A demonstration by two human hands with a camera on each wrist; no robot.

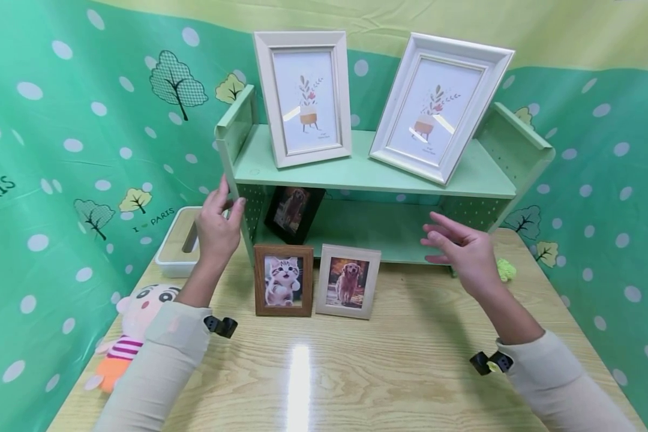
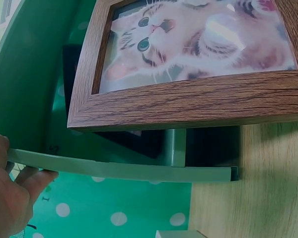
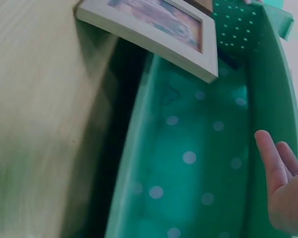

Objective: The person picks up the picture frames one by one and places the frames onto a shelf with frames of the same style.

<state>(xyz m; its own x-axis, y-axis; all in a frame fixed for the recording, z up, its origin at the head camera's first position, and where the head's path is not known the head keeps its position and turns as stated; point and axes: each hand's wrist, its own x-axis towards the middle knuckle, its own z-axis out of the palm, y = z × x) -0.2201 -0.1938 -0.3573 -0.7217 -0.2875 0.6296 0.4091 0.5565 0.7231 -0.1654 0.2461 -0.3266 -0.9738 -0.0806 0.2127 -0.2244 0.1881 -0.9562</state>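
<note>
**One Hand on the Green Shelf, One Hand in the Air**

The green shelf stands on the wooden table, between the two hands. The left hand pinches the front edge of the shelf's left side, with the thumb on one face and fingers on the other. The right hand is up in front of the shelf's lower space, toward the right end. Its fingers are loose and a bit spread, and they hold nothing.

Two picture frames stand in front of the shelf, side by side. The brown frame (it has a kitten in it!) is closer to the left hand. The cream frame shows a dog and is between the brown one and the right hand. A black frame leans at a tilt inside the lower space, near the left hand. Up on top are a pale frame and a tilted white frame. A box sits just left of the left hand.
</note>
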